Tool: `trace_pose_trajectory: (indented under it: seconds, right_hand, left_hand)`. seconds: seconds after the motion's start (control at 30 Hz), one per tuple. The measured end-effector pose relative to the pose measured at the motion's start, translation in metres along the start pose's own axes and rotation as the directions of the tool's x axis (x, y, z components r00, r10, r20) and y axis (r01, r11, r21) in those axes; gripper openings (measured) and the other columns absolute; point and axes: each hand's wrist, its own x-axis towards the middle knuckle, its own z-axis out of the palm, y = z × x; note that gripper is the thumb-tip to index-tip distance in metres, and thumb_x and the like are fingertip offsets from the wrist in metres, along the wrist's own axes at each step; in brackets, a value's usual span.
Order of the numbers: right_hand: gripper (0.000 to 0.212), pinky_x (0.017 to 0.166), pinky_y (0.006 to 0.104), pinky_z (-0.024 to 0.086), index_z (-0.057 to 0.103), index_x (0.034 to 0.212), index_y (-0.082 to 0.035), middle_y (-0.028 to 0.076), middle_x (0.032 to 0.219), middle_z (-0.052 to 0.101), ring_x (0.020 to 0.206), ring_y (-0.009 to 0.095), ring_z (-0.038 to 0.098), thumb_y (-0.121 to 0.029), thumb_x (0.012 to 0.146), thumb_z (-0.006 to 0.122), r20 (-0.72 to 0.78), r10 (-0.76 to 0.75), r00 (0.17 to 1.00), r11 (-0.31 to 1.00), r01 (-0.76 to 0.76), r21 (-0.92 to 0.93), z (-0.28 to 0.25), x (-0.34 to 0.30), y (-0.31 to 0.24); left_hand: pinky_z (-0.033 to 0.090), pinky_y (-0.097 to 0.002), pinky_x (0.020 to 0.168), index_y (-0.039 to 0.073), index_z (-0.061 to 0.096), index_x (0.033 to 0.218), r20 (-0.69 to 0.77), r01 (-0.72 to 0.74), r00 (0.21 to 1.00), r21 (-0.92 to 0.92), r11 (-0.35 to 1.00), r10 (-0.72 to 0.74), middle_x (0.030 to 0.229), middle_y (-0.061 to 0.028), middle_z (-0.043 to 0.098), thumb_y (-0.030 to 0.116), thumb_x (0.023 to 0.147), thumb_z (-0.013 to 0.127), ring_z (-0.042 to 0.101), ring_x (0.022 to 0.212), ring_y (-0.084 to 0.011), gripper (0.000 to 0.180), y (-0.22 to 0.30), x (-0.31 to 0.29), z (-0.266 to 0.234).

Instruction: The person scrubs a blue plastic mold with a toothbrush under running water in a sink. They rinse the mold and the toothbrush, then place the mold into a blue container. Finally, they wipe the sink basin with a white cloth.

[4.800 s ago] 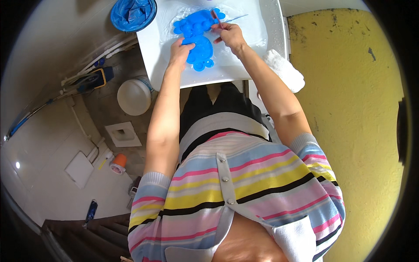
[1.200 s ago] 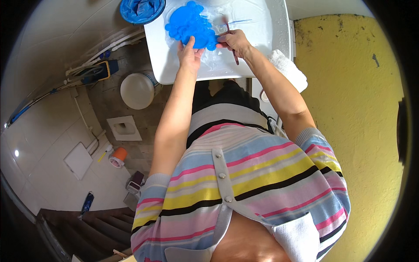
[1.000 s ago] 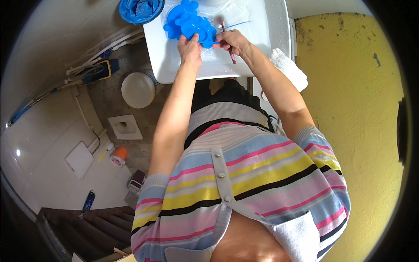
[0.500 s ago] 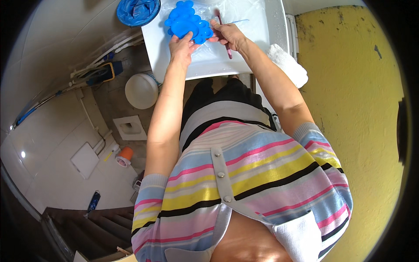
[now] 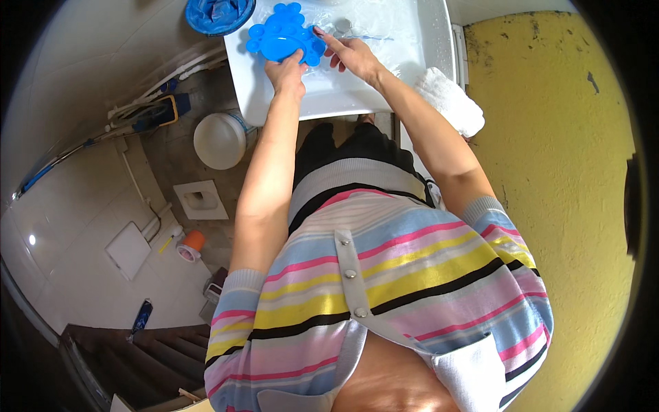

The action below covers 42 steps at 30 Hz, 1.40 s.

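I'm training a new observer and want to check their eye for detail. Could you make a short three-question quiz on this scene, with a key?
1. Which thing is in the person's left grip?
A) a book
B) a blue scalloped tray
C) a bottle

2. True or false: the white towel is at the right side of the white sink.

3. Fill in the colour: at the upper left, the bin has a ____ plastic liner.

Key: 1 B; 2 true; 3 blue.
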Motion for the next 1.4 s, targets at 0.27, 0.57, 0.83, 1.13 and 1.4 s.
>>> trace_pose_trajectory:
  seconds: [0.27, 0.57, 0.83, 1.13, 1.4]
  right_hand:
    - [0.040, 0.078, 0.0401, 0.049, 0.072, 0.085, -0.018, 0.011, 0.087, 0.069, 0.086, 0.032, 0.064, -0.048, 0.091, 0.046, -0.156, -0.055, 0.986, 0.904, -0.017, -0.427, -0.004, 0.003, 0.006]
    - [0.043, 0.077, 0.0386, 0.048, 0.072, 0.079, -0.015, 0.012, 0.078, 0.068, 0.082, 0.031, 0.065, -0.048, 0.092, 0.048, -0.224, -0.115, 0.968, 0.886, -0.002, -0.464, -0.007, 0.021, 0.024]
    - [0.025, 0.080, 0.0378, 0.050, 0.064, 0.105, -0.008, 0.014, 0.096, 0.068, 0.090, 0.028, 0.065, -0.024, 0.089, 0.053, -0.633, 0.008, 0.774, 0.909, -0.270, -0.319, -0.038, 0.034, 0.036]
    - [0.017, 0.071, 0.0363, 0.051, 0.070, 0.093, -0.013, 0.009, 0.087, 0.069, 0.079, 0.027, 0.065, -0.009, 0.078, 0.064, -0.024, -0.546, 0.837, 0.799, 0.512, -0.316, 0.006, 0.001, -0.012]
    - [0.018, 0.068, 0.0382, 0.052, 0.068, 0.089, -0.007, 0.015, 0.079, 0.067, 0.075, 0.032, 0.065, -0.004, 0.072, 0.063, -0.028, -0.513, 0.858, 0.744, 0.428, -0.512, 0.012, -0.005, -0.015]
  left_hand:
    - [0.057, -0.0462, 0.074, 0.007, 0.046, 0.121, 0.048, 0.090, 0.995, -0.139, 0.986, -0.084, 0.118, -0.0152, 0.055, -0.003, 0.087, 0.059, 0.061, 0.098, -0.0323, 0.038, -0.001, 0.011, 0.005]
    - [0.053, -0.0509, 0.083, 0.008, 0.050, 0.118, 0.065, 0.121, 0.991, -0.101, 0.988, -0.115, 0.119, -0.0138, 0.055, -0.006, 0.087, 0.058, 0.061, 0.101, -0.0329, 0.035, 0.008, -0.006, 0.005]
    - [0.054, -0.0476, 0.077, 0.010, 0.048, 0.117, 0.029, 0.144, 0.989, 0.035, 0.989, -0.145, 0.112, -0.0136, 0.059, -0.005, 0.083, 0.063, 0.063, 0.095, -0.0312, 0.041, 0.004, -0.004, -0.007]
    - [0.057, -0.0334, 0.059, 0.007, 0.055, 0.109, 0.246, 0.120, 0.960, 0.057, 0.991, -0.130, 0.103, -0.0127, 0.063, -0.004, 0.080, 0.064, 0.066, 0.084, -0.0237, 0.033, 0.001, -0.004, -0.009]
    - [0.058, -0.0391, 0.070, 0.005, 0.055, 0.109, 0.262, 0.087, 0.960, 0.062, 0.994, -0.100, 0.102, -0.0114, 0.062, -0.008, 0.082, 0.057, 0.065, 0.088, -0.0250, 0.030, 0.003, -0.011, -0.012]
